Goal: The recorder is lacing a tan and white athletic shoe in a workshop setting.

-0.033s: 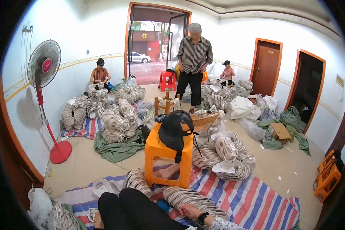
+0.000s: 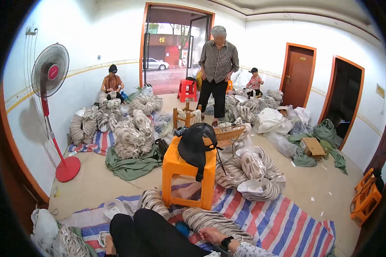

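Observation:
My right hand (image 2: 211,235), a dark watch on its wrist, is in front of a row of nested beige-and-white looped pieces (image 2: 210,220). Its fingers are curled together; anything between them is too small to make out. At the left, beside my black-clad thigh, only part of my left hand (image 2: 110,246) shows, close to a small pale piece (image 2: 103,238). Its fingers are mostly hidden by my leg. A blue object (image 2: 182,228) lies between my knees and the looped pieces. More looped pieces (image 2: 153,203) lie just beyond my knees.
An orange stool (image 2: 188,175) with a black mesh cap (image 2: 196,145) stands ahead on the striped sheet (image 2: 283,222). Bundles (image 2: 261,171) lie right of it. A red fan (image 2: 67,169) stands left. One person (image 2: 218,64) stands; two others (image 2: 111,83) sit farther back.

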A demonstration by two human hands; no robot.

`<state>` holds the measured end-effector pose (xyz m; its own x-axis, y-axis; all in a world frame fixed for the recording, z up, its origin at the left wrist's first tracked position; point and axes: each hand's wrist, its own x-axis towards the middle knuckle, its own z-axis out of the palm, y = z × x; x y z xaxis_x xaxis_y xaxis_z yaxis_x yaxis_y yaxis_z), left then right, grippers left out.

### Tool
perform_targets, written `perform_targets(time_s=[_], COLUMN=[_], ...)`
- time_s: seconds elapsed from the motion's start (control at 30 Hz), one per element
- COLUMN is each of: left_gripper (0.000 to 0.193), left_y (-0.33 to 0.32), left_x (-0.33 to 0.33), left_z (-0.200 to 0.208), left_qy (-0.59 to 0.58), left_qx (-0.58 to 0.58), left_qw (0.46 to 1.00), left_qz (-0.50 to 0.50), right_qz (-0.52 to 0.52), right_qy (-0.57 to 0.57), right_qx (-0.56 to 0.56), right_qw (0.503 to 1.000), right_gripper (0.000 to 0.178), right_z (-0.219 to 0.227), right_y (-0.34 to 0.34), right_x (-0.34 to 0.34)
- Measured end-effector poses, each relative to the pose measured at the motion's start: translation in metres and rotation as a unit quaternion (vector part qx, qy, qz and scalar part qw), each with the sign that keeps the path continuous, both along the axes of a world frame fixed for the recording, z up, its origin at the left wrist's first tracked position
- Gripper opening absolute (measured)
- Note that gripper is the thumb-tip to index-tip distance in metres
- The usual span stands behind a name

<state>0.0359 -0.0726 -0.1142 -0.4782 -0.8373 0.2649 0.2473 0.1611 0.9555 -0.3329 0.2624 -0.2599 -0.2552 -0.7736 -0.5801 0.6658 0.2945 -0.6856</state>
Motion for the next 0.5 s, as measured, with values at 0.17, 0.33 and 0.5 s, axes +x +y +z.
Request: perform_targets(time_s=[0.17,0.33,0.5], left_gripper=[0.038,0.039,0.040], left_y=[0.015,0.035,0.047], left_x=[0.030,0.038,0.059], left_z=[-0.028,-0.057,-0.086], left_qy=[0.013,0.011,0.009], left_qx=[0.035,0.085,0.127], left_qw=[0.999,0.996,0.991], left_qz=[0.020,0.013,0.029], right_qz=[0.055,0.112,0.116], right_qy=[-0.038,-0.008,0.043], right_qx=[0.016,-0.075,-0.018], right_qw=[0.998,0.991,0.992], right_gripper=[0.013,0.020,0.026], right_z=[0.034,0.015,0.073], right_y=[-0.020,-0.019,-0.017], right_x=[0.024,0.011,0.035])
